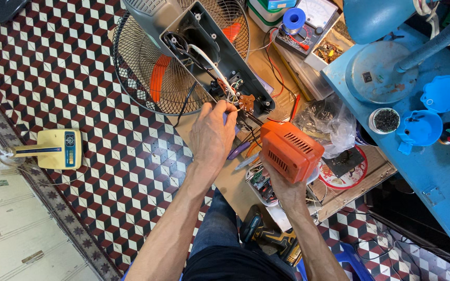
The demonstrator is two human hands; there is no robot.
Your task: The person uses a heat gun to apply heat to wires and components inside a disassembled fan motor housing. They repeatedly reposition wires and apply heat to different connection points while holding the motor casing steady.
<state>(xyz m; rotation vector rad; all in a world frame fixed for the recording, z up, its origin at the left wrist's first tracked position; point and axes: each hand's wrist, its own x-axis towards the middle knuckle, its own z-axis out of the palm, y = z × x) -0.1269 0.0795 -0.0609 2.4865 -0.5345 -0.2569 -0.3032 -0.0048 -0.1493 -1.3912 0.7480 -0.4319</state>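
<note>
**Head view: soldering inside an opened fan base**

The left hand (pixel 212 136) is pinching white wires (pixel 228 89), fingers closed, at frame centre. The right hand (pixel 283 184) is gripping an orange plastic soldering gun (pixel 290 150), pointing into the grey open fan housing (pixel 220 57). Judging by this, steadying the wires matters while the tip is touching. A black wire fan guard (pixel 152 67) is lying upper left.

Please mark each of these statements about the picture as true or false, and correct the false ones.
1. The right hand holds an orange soldering gun. True.
2. The left hand rests on the floor. False: its fingers are at the wires in the open grey fan base.
3. The fan blades are blue. False: they are orange.
4. A cream handheld device lies on the tiled floor. True.
</note>
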